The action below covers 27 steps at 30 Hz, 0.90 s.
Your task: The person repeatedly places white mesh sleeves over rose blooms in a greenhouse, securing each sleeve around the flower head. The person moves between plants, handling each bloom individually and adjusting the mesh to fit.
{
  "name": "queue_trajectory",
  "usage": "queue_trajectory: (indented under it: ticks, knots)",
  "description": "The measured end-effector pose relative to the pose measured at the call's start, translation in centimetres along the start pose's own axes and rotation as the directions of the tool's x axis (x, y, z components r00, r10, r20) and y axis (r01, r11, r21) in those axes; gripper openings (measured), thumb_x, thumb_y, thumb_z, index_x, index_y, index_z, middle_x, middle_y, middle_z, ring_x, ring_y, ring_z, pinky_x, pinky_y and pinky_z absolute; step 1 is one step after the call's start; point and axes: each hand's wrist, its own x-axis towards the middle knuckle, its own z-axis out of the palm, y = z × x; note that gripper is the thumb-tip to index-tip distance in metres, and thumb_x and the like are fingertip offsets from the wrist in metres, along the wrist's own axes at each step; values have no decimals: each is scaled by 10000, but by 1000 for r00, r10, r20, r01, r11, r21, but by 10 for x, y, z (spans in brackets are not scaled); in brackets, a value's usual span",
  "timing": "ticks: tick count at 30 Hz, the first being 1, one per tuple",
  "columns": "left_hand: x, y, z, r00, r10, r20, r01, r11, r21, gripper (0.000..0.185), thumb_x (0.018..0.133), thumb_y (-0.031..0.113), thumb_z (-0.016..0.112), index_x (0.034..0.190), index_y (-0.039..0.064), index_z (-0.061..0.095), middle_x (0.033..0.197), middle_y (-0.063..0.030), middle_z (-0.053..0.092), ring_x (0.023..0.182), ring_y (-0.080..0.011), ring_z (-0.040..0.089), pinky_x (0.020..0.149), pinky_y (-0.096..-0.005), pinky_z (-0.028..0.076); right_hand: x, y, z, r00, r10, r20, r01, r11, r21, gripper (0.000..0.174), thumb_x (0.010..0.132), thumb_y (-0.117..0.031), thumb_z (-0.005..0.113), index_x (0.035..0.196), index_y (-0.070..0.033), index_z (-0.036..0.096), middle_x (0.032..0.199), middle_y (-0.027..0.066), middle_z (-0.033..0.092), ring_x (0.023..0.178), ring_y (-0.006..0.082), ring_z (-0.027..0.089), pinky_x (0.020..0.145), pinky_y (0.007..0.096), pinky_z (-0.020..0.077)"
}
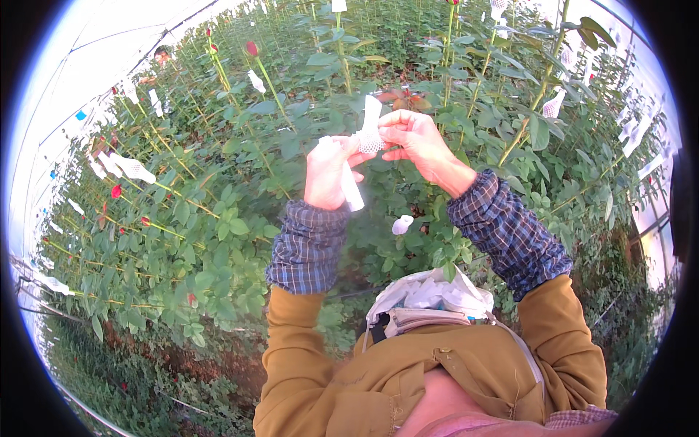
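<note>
A white mesh bud sleeve (371,134) is spread between my hands, its smooth narrow end pointing up and its netted end flaring at the bottom. My left hand (330,172) grips its left edge and also holds a flat white strip (350,188), perhaps more folded sleeves, against the palm. On the other side, the fingertips of my right hand (418,142) pinch the mesh. Whether a rose bud sits inside the sleeve cannot be seen. Below the hands, another white sleeve (402,224) covers a bud among the leaves.
At my waist hangs a white bag (431,295) filled with white sleeves. Rose stems surround me, some with bare red buds (252,48), others with sleeved buds (554,104). Tall stems (538,104) lean close on the right. Part of a person (162,54) shows far left behind plants.
</note>
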Motion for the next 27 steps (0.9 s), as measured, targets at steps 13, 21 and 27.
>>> queue_trajectory:
  ticks: [13, 21, 27]
  knots:
    - [9, 5, 9, 998, 31, -61, -30, 999, 21, 175, 814, 112, 655, 901, 19, 534, 867, -104, 647, 758, -200, 667, 469, -252, 497, 5, -1, 3, 1000, 18, 5, -17, 999, -35, 149, 842, -90, 619, 983, -47, 593, 839, 27, 630, 722, 108, 594, 596, 262, 521]
    - [7, -1, 9, 998, 62, 15, -62, 998, 21, 237, 838, 195, 667, 911, -8, 567, 848, -91, 643, 756, -190, 673, 451, -259, 513, -6, -23, 7, 938, -184, 295, 290, 881, -373, 265, 855, -46, 571, 1114, -7, 531, 807, -3, 585, 698, 55, 537, 632, 212, 443]
    - [-3, 3, 6, 999, 44, 7, -44, 999, 26, 253, 823, 193, 692, 897, -19, 574, 835, -93, 641, 767, -192, 676, 456, -254, 510, -8, -18, 11, 926, -24, 376, 169, 918, -358, 143, 922, -118, 545, 1017, -12, 528, 708, -27, 522, 581, 31, 452, 528, 215, 378]
